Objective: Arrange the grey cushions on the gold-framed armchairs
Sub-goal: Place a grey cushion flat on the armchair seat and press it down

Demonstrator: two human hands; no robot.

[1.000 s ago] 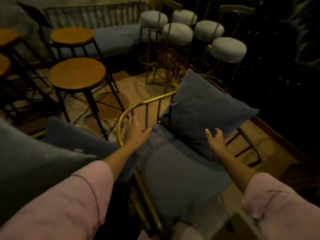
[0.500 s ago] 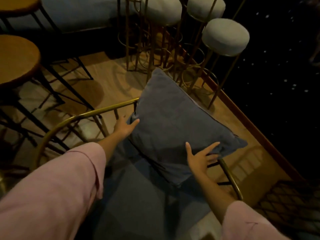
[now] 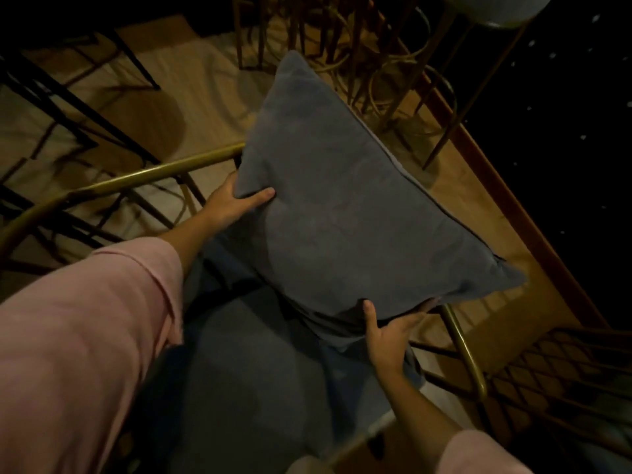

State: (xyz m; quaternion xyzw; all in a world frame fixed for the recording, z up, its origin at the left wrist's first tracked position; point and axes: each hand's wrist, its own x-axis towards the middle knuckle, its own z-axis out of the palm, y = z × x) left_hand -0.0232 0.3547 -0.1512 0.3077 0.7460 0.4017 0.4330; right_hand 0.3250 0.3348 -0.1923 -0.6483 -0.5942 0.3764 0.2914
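Observation:
A square grey cushion (image 3: 345, 206) stands tilted on one corner against the back of a gold-framed armchair (image 3: 130, 179). My left hand (image 3: 236, 203) grips its left corner, thumb on the front face. My right hand (image 3: 390, 333) holds its lower edge, thumb on the front and fingers tucked behind. The armchair's grey seat pad (image 3: 246, 371) lies below the cushion. Its gold rail curves from the left behind the cushion and comes out at the right arm (image 3: 468, 357). Pink sleeves cover both forearms.
Gold legs of bar stools (image 3: 386, 63) crowd the wooden floor (image 3: 208, 87) just behind the armchair. One white stool seat (image 3: 496, 8) shows at the top right. Black table legs (image 3: 68, 97) stand at the left. A dark metal mesh frame (image 3: 561, 374) sits at the lower right.
Both hands have closed onto the cushion: the left on its left corner, the right on its lower edge. The view has moved in closer and lower over the armchair.

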